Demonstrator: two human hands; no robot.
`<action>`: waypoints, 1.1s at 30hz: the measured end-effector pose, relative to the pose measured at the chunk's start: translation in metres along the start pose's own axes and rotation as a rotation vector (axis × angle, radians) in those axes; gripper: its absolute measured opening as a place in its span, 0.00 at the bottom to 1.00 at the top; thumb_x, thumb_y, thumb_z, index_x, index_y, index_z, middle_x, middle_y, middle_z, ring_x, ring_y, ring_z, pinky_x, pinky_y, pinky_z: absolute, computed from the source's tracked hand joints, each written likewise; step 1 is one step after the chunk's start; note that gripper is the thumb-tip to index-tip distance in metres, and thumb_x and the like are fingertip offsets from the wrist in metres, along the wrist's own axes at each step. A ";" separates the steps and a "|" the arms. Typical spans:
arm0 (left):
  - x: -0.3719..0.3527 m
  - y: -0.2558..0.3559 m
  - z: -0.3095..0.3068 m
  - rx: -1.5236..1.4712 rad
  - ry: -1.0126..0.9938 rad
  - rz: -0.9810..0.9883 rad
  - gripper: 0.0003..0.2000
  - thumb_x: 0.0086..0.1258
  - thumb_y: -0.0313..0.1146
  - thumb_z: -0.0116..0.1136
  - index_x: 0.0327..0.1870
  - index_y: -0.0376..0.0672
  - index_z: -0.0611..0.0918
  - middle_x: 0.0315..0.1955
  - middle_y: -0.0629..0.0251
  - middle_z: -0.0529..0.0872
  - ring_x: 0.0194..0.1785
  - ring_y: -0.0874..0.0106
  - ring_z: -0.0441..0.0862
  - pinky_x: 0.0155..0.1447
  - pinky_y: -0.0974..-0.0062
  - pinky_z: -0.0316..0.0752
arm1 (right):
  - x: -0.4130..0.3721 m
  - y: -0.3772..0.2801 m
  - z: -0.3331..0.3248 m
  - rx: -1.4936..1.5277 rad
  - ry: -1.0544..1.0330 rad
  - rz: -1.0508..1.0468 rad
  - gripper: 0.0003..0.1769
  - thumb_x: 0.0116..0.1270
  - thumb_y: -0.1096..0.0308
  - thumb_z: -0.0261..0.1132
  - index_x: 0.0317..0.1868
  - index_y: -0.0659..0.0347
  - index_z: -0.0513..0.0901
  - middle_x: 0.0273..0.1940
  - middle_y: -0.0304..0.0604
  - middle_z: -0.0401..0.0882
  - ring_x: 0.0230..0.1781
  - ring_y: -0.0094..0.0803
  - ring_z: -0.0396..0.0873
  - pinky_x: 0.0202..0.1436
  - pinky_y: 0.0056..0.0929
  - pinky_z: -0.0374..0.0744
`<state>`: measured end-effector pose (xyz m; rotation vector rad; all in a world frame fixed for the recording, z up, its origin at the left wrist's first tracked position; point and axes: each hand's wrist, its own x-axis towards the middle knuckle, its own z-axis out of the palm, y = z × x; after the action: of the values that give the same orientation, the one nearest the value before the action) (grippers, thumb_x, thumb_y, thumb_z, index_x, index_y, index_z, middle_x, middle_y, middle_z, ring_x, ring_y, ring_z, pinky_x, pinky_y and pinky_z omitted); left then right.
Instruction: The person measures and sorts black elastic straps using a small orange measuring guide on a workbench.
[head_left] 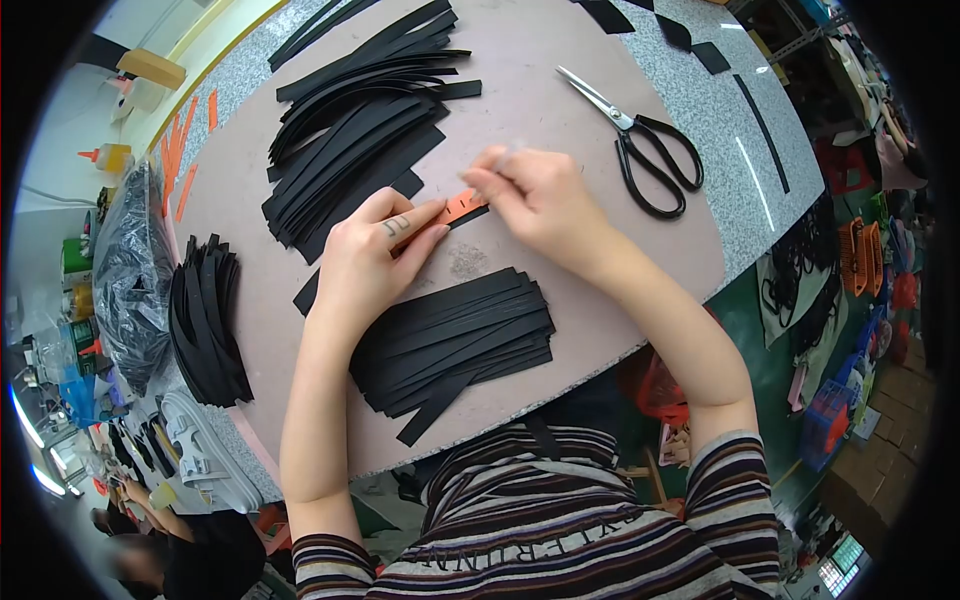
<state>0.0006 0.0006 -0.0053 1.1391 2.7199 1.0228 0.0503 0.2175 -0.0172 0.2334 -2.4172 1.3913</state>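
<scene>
My left hand (385, 245) pinches an orange strip (460, 206) with dark marks, which lies over the end of a black strip (466, 217). At the strip's right end is my right hand (530, 195), its fingers pressed together and slightly blurred; what they hold, if anything, is too small to tell. A fanned pile of black strips (350, 150) lies beyond my left hand. Nearer my body is a second stack of black strips (460, 340). Scissors with black handles (650, 160) lie partly open to the right of my hands.
Another black bundle (205, 320) lies at the table's left edge, beside a filled plastic bag (135, 270). Orange strips (185, 195) lie at the upper left. Black pieces (711, 57) are at the upper right. A person (190, 550) is at the lower left.
</scene>
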 end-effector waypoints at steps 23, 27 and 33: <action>-0.010 -0.015 -0.034 -0.257 0.451 -0.252 0.12 0.73 0.26 0.71 0.56 0.39 0.91 0.35 0.69 0.86 0.30 0.85 0.80 0.32 0.85 0.72 | 0.005 0.007 0.027 -0.509 -0.201 -0.730 0.03 0.58 0.69 0.66 0.30 0.58 0.80 0.34 0.37 0.77 0.41 0.33 0.79 0.49 0.31 0.79; -0.017 -0.014 -0.042 -0.213 0.479 -0.227 0.12 0.73 0.26 0.71 0.56 0.40 0.91 0.35 0.69 0.86 0.29 0.85 0.79 0.31 0.85 0.72 | 0.007 -0.001 0.021 -0.440 -0.248 -0.688 0.05 0.56 0.69 0.66 0.31 0.60 0.79 0.34 0.39 0.76 0.40 0.34 0.79 0.47 0.32 0.79; -0.021 -0.013 -0.044 -0.197 0.270 -0.169 0.14 0.68 0.25 0.74 0.54 0.42 0.92 0.35 0.67 0.87 0.33 0.80 0.83 0.35 0.81 0.76 | -0.049 -0.032 -0.003 -0.307 -0.390 -0.539 0.12 0.59 0.76 0.66 0.45 0.65 0.84 0.37 0.45 0.80 0.41 0.40 0.82 0.47 0.36 0.82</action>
<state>-0.0032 -0.0443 0.0173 0.7772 2.7667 1.4726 0.1059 0.2030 -0.0080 1.0658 -2.5415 0.7786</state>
